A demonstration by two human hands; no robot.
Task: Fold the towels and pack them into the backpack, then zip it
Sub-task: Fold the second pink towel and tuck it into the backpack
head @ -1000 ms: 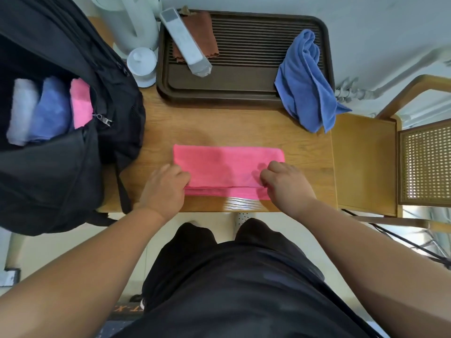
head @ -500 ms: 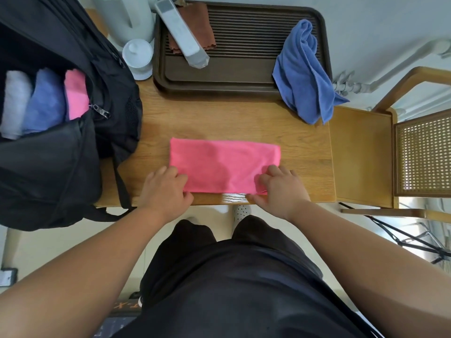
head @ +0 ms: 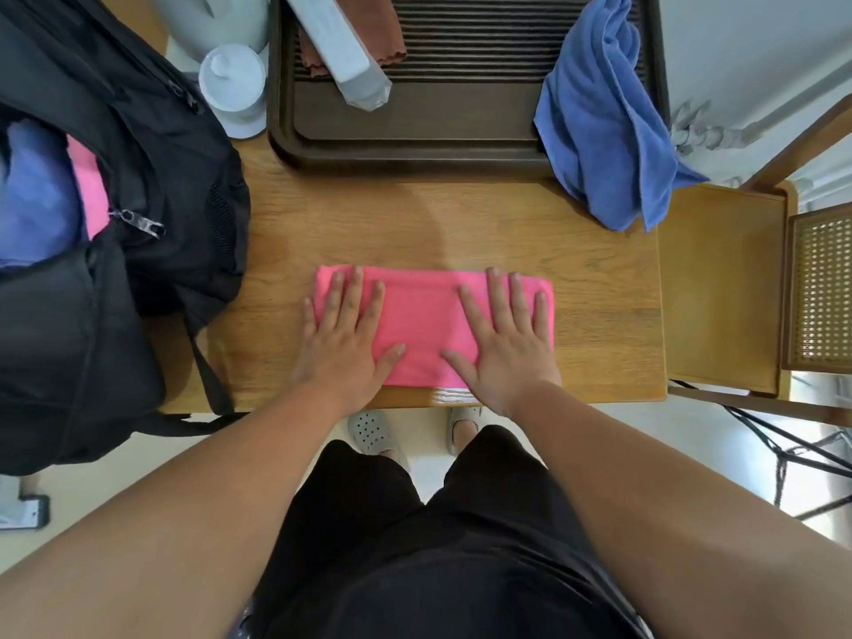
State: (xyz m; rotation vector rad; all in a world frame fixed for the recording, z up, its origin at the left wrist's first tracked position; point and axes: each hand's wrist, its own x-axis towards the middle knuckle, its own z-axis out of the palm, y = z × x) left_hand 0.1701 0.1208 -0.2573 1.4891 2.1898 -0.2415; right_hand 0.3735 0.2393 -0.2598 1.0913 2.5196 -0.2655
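A pink towel [head: 422, 315], folded into a long strip, lies near the front edge of the wooden table [head: 461, 223]. My left hand [head: 346, 334] presses flat on its left end and my right hand [head: 502, 339] presses flat on its right part, fingers straight and spread. The black backpack [head: 115, 269] stands open on the left, with a folded blue towel [head: 37, 200] and a folded pink towel [head: 87, 186] inside. A crumpled blue towel [head: 604, 122] hangs over the right corner of the dark tray [head: 415, 140].
On the dark tray lie a grey bar-shaped object [head: 341, 48] and a brown cloth [head: 392, 48]. A white lidded jar [head: 233, 83] stands beside the backpack. A wooden chair [head: 737, 292] adjoins the table on the right.
Both hands went from gripping the towel's near edge to lying flat on top of it. The towel is folded narrower than a second ago.
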